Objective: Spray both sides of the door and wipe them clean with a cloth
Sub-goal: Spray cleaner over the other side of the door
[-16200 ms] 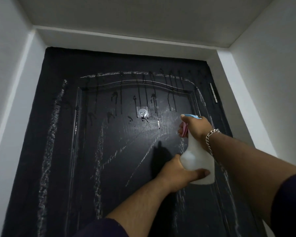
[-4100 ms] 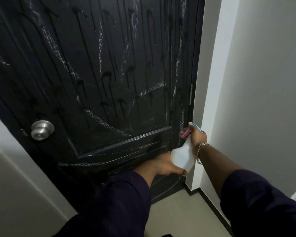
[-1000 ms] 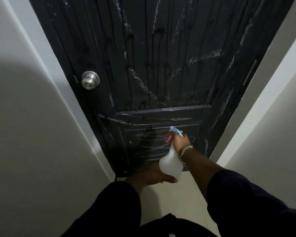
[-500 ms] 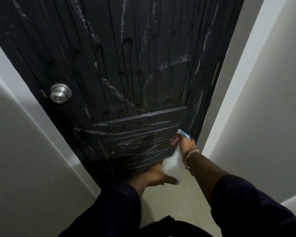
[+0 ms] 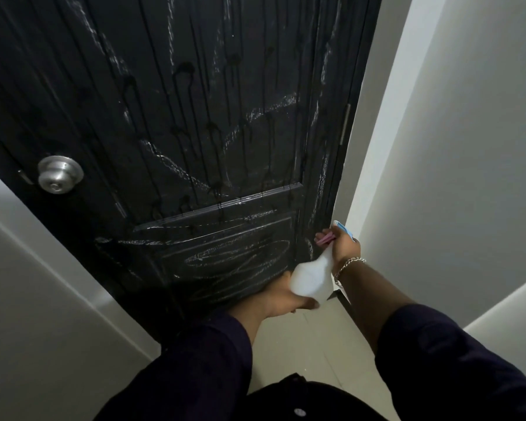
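Gripping spray bottle (image 5: 312, 276) between hands, right hand (image 5: 342, 243) top, left hand (image 5: 281, 297) base.

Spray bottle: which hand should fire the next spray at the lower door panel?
Right hand: it grips the spray bottle neck at the trigger. Left hand only cups the base.

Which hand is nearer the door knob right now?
Left. The left hand cups the base of the spray bottle, below and right of the door knob. The right hand grips the bottle's trigger, further right near the hinge edge.
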